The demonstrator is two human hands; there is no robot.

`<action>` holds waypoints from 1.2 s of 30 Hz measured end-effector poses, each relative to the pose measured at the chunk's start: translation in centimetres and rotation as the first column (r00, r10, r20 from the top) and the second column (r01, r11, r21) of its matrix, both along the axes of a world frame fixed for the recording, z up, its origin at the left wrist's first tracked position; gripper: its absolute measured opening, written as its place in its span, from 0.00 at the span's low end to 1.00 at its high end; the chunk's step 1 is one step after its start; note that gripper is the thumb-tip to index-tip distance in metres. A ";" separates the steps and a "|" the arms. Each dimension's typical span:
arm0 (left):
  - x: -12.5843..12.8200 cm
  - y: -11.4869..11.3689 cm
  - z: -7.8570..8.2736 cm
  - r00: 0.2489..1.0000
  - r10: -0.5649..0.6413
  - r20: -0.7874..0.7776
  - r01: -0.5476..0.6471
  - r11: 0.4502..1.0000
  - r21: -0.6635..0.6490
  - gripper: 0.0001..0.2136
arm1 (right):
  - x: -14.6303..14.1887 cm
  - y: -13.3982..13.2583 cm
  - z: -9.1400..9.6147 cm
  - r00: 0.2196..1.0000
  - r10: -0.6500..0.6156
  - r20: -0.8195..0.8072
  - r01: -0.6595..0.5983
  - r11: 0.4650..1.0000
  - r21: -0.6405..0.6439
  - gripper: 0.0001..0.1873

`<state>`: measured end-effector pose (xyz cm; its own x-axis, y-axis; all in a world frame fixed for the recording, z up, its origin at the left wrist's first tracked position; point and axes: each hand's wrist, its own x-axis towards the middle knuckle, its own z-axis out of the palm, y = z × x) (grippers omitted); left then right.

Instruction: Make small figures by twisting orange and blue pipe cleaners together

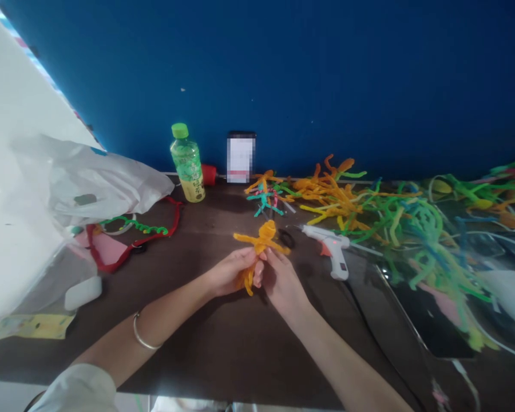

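Two bare hands meet near the front middle of the dark wooden bench [206, 355], the left hand [229, 273] and right hand [283, 284] close together, their fingers [257, 264] pressed inward and pinching the middle of an orange fuzzy pipe-cleaner figure [261, 243]. A white hot glue gun [328, 249] lies just to their right, before a heap of multicoloured pipe cleaners [395, 223] toward the bench's back right corner. A close pinch at the figure's middle should keep its bent limbs steady.

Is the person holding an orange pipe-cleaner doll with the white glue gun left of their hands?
No: the head view shows the white glue gun to the right of the left hand and right hand, which hold the orange pipe-cleaner doll.
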<state>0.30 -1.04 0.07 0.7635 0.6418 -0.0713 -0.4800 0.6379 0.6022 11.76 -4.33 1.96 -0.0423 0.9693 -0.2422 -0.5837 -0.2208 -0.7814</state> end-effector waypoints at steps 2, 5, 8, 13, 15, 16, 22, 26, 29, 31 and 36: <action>-0.1 0.0 0.0 0.999 -0.031 0.017 0.031 0.999 -0.010 0.10 | 0.0 0.0 0.0 1.000 0.024 -0.009 -0.024 1.000 -0.004 0.15; -0.3 -0.1 0.1 0.995 -0.092 0.037 0.094 0.994 -0.051 0.10 | 0.2 0.0 0.0 1.000 0.015 0.019 -0.015 1.000 0.025 0.14; -0.5 -0.1 0.1 0.985 -0.169 0.045 0.173 0.980 -0.101 0.12 | 0.4 0.0 0.2 0.999 -0.035 0.014 0.034 0.999 0.032 0.13; -0.1 -0.1 0.1 0.991 -0.081 -0.104 0.083 0.997 0.012 0.15 | 0.6 0.0 0.1 0.999 -0.046 0.000 0.046 0.999 0.001 0.11; 0.2 -0.1 0.0 0.973 0.086 -0.216 -0.061 0.991 0.120 0.14 | 0.6 0.2 -0.1 0.991 -0.131 0.036 0.130 0.991 0.019 0.11; 0.3 -0.1 0.0 0.948 0.179 -0.262 -0.138 0.976 0.166 0.14 | 0.6 0.3 -0.3 0.981 -0.183 0.065 0.181 0.983 0.040 0.10; 0.5 -0.1 0.3 0.840 0.394 -0.374 -0.309 0.912 0.269 0.15 | 0.6 0.7 -0.9 0.958 -0.257 0.128 0.245 0.964 0.103 0.09; 0.3 -0.1 0.1 0.866 0.368 -0.338 -0.292 0.922 0.256 0.14 | 0.6 0.6 -0.6 0.984 -0.179 0.025 0.178 0.983 0.035 0.09; 0.2 0.0 -0.1 0.914 0.303 -0.271 -0.238 0.939 0.250 0.13 | 0.6 0.6 -0.4 0.989 -0.143 -0.038 0.143 0.990 0.005 0.09; 0.1 0.0 -0.1 0.939 0.243 -0.242 -0.186 0.954 0.235 0.12 | 0.7 0.6 -0.3 0.990 -0.118 -0.073 0.118 0.993 -0.007 0.10; -0.1 0.0 0.0 0.975 0.119 -0.186 -0.084 0.979 0.185 0.13 | 0.8 0.6 -0.4 0.989 0.043 -0.138 -0.042 0.999 0.014 0.10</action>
